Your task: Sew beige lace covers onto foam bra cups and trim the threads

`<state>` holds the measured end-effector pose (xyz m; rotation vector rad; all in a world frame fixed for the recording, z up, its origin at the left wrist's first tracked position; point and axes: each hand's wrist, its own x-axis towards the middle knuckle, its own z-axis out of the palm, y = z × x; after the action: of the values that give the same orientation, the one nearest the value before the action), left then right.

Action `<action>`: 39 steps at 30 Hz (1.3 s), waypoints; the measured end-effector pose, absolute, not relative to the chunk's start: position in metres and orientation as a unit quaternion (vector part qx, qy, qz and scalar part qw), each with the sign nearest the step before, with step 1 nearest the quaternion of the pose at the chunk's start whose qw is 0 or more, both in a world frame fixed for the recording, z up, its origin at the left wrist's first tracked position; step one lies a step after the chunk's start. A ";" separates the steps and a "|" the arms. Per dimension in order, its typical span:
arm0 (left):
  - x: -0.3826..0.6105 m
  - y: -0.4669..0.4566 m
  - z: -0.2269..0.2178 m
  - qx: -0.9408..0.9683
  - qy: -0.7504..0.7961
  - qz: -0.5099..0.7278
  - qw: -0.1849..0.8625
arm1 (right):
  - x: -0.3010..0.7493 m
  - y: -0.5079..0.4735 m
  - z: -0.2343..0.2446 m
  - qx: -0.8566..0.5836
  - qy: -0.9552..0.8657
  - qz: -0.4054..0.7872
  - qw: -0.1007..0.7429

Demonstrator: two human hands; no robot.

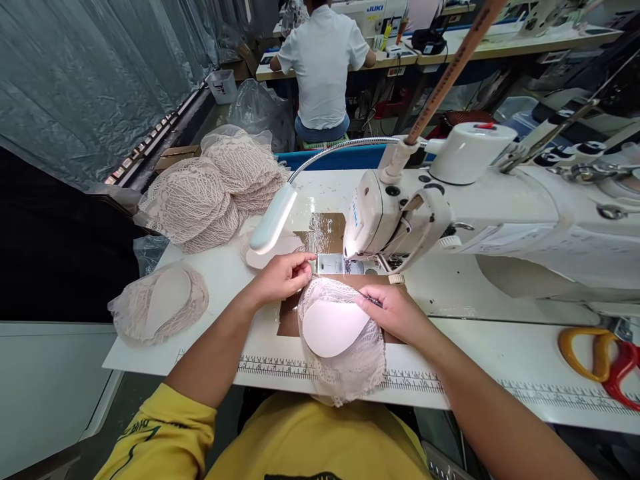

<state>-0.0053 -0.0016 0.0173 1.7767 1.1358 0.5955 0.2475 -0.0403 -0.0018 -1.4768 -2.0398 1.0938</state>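
Observation:
A pale pink lace piece (pixel 345 380) with a smooth white teardrop-shaped pad (pixel 333 330) on it lies in front of the sewing machine (pixel 380 213), hanging over the table's front edge. My left hand (pixel 286 277) is closed in a pinch at the lace's upper left corner, left of the needle plate (pixel 331 264); what is between the fingertips is too small to make out. At the upper right edge of the lace, my right hand (pixel 393 308) is closed on the piece. A slim dark metal tool (pixel 371 298) shows along its fingers, partly hidden.
Left stand a stack of lace pieces (pixel 200 193) and another padded lace piece (pixel 170 300). A pale lamp head (pixel 274 219) hangs near my left hand. Orange-handled scissors (pixel 585 352) lie far right. A ruler strip (pixel 415 381) runs along the front edge. A person (pixel 325 67) sits ahead.

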 end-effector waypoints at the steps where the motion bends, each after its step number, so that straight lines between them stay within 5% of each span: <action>1: -0.005 -0.003 0.021 0.726 0.476 0.254 0.425 | 0.249 -0.040 -0.002 -0.531 -0.728 0.387 0.197; 5: -0.007 -0.012 0.037 0.737 0.557 0.193 0.330 | 0.253 -0.040 -0.003 -0.542 -0.719 0.392 0.188; 9: -0.006 -0.019 0.031 0.727 0.515 0.094 0.444 | 0.255 -0.040 -0.002 -0.545 -0.717 0.397 0.177; 16: 0.014 0.005 -0.006 0.643 0.465 0.190 0.579 | 0.260 -0.039 0.000 -0.489 -0.775 0.385 0.113; 23: 0.037 0.030 0.012 0.781 0.402 0.079 0.472 | 0.257 -0.038 0.004 -0.563 -0.782 0.198 0.179; 27: 0.046 0.040 0.011 0.813 0.388 0.058 0.431 | 0.251 -0.038 0.000 -0.526 -0.826 0.168 0.113; 35: 0.035 0.029 0.027 0.847 0.479 0.137 0.183 | 0.249 -0.038 -0.011 -0.537 -0.829 0.127 0.091; 39: 0.040 0.001 0.030 0.890 0.395 0.157 0.164 | 0.248 -0.039 -0.011 -0.553 -0.817 0.133 0.091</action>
<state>0.0399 0.0014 0.0295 2.5372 1.1249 0.4483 0.2478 -0.0385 -0.0106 -1.6436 -2.4294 0.3949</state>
